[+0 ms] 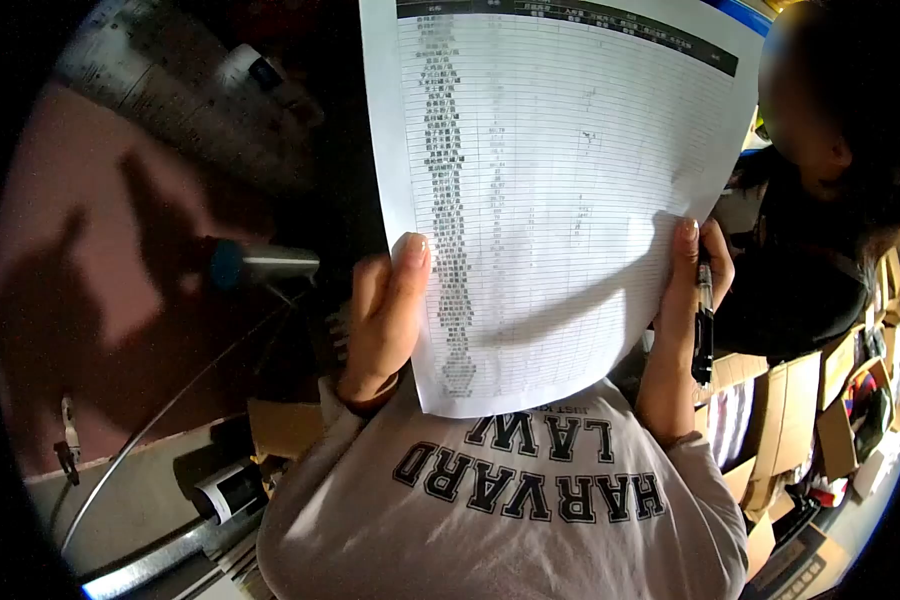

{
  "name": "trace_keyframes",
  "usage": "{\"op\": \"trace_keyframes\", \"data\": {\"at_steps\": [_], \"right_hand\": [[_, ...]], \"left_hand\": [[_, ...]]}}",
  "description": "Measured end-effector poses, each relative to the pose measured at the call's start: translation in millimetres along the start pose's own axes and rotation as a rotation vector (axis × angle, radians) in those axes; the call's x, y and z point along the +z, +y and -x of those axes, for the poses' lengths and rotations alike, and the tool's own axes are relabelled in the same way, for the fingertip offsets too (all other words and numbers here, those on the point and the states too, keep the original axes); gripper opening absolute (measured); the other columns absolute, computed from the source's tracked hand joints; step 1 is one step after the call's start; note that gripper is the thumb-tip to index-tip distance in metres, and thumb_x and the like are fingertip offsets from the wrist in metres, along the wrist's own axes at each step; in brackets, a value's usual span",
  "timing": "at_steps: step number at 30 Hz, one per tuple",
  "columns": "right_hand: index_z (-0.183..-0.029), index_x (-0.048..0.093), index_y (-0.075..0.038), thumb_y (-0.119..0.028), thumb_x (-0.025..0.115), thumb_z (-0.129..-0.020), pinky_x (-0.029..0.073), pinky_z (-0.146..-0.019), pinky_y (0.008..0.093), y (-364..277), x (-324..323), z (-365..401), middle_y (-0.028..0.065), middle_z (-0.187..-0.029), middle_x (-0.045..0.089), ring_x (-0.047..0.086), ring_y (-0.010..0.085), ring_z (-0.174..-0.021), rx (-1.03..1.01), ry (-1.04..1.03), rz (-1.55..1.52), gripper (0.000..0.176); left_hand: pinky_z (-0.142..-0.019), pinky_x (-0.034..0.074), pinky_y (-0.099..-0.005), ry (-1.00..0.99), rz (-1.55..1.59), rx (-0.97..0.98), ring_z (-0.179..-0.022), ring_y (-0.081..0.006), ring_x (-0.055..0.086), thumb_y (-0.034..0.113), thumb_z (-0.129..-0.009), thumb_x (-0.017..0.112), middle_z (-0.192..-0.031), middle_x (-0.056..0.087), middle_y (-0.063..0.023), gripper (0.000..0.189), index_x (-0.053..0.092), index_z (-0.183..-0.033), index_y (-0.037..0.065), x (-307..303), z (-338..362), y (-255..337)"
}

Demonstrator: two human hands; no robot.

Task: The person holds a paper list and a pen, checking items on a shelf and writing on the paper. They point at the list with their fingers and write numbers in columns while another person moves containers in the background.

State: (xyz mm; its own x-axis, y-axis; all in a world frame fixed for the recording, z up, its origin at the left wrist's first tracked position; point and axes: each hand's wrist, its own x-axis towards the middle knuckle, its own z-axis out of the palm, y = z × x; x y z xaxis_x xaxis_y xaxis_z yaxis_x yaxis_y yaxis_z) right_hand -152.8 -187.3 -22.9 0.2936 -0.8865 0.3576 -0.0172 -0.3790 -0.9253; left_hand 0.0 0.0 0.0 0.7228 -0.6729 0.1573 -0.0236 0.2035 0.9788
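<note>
A printed sheet of paper (530, 260) with a dense table of rows fills the upper middle, held up before my chest. My left hand (385, 315) grips its left edge, thumb on the front face and fingers behind. On the opposite edge, my right hand (682, 290) pinches the paper the same way. A black pen (705, 325) is also tucked in the right hand, pointing downward. A few faint handwritten marks show in the table's columns. The sheet's lower part curves and carries a shadow.
Close on the right is another person (810, 290) in dark clothing. Opened cardboard boxes (785, 420) crowd the lower right. At left, a blue-ended cylindrical object (260, 265) and a cable (160, 430) stand out against a reddish surface (160, 330).
</note>
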Motion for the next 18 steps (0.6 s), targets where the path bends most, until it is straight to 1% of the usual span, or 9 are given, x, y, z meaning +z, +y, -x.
{"op": "trace_keyframes", "data": {"at_steps": [2,3,4,5,6,7,9,12,18], "right_hand": [[-0.067,0.049,-0.003,-0.026,0.055,-0.08,0.025,-0.051,0.0175,0,-1,-1,-0.0056,-0.057,0.04,0.032,0.0033,-0.055,0.007,0.004,0.017,0.027],[-0.067,0.049,-0.003,-0.025,0.055,-0.08,0.027,-0.051,0.018,0,5,7,-0.005,-0.057,0.042,0.034,0.0034,-0.056,0.065,0.018,-0.078,0.026],[-0.068,0.05,-0.003,-0.025,0.055,-0.081,0.028,-0.051,0.0181,4,7,9,-0.0042,-0.059,0.044,0.036,0.0036,-0.056,0.073,0.023,-0.089,0.026],[-0.069,0.051,-0.003,-0.024,0.055,-0.081,0.03,-0.052,0.0182,9,2,4,-0.0034,-0.06,0.047,0.038,0.0039,-0.057,0.052,0.019,-0.078,0.025],[-0.073,0.054,-0.002,-0.023,0.054,-0.081,0.033,-0.054,0.0187,8,-9,-6,-0.0013,-0.064,0.051,0.041,0.0049,-0.059,0.033,0.008,-0.019,0.023],[-0.063,0.044,-0.002,-0.023,0.055,-0.081,0.024,-0.049,0.0186,2,-9,-9,-0.0054,-0.055,0.034,0.029,0.0044,-0.055,-0.001,0.028,-0.007,0.029],[-0.063,0.044,-0.002,-0.024,0.054,-0.081,0.026,-0.051,0.0181,3,-4,-10,-0.0051,-0.056,0.036,0.03,0.0043,-0.056,0.006,0.061,-0.027,0.03],[-0.071,0.053,-0.002,-0.025,0.055,-0.081,0.031,-0.053,0.0192,8,-9,-10,-0.0034,-0.061,0.048,0.039,0.0049,-0.057,0.001,0.007,-0.055,0.025],[-0.068,0.051,-0.002,-0.027,0.055,-0.081,0.029,-0.052,0.0187,10,-11,-10,-0.0043,-0.058,0.046,0.037,0.0042,-0.056,-0.026,-0.018,-0.034,0.028]], "left_hand": [[-0.057,0.036,-0.0198,-0.046,0.002,0.009,-0.067,-0.0057,0.047,0.028,-0.088,0.038,-0.075,0.056,-0.0059,0.037,0.053,-0.083,-0.005,6,-1,5],[-0.057,0.036,-0.0198,-0.056,-0.034,-0.022,-0.067,-0.0058,0.047,0.029,-0.088,0.038,-0.075,0.056,-0.0059,0.038,0.053,-0.082,-0.006,3,0,14],[-0.057,0.036,-0.0198,-0.055,-0.028,-0.041,-0.067,-0.0058,0.047,0.029,-0.088,0.037,-0.075,0.056,-0.0059,0.039,0.053,-0.082,-0.006,2,1,15],[-0.057,0.036,-0.0199,-0.048,0.012,-0.044,-0.067,-0.0059,0.047,0.029,-0.088,0.036,-0.076,0.056,-0.0059,0.039,0.053,-0.082,-0.007,4,0,11],[-0.057,0.036,-0.0199,-0.111,0.032,-0.011,-0.067,-0.0059,0.047,0.028,-0.089,0.036,-0.076,0.056,-0.0057,0.04,0.052,-0.083,-0.007,8,0,0],[-0.058,0.036,-0.02,-0.112,0.06,-0.017,-0.068,-0.0059,0.047,0.028,-0.089,0.036,-0.076,0.056,-0.0052,0.039,0.052,-0.083,-0.007,12,1,-5],[-0.057,0.036,-0.0199,-0.058,0.054,0.014,-0.066,-0.0057,0.047,0.028,-0.089,0.036,-0.074,0.056,-0.0045,0.038,0.052,-0.082,-0.007,22,-2,1],[-0.057,0.036,-0.02,-0.104,0.04,-0.004,-0.065,-0.0058,0.046,0.027,-0.089,0.035,-0.073,0.055,-0.0045,0.037,0.052,-0.082,-0.006,16,0,-3],[-0.056,0.035,-0.0204,-0.081,0.055,0.013,-0.064,-0.006,0.046,0.026,-0.089,0.035,-0.072,0.055,-0.0046,0.036,0.052,-0.083,-0.006,16,3,-2]]}}
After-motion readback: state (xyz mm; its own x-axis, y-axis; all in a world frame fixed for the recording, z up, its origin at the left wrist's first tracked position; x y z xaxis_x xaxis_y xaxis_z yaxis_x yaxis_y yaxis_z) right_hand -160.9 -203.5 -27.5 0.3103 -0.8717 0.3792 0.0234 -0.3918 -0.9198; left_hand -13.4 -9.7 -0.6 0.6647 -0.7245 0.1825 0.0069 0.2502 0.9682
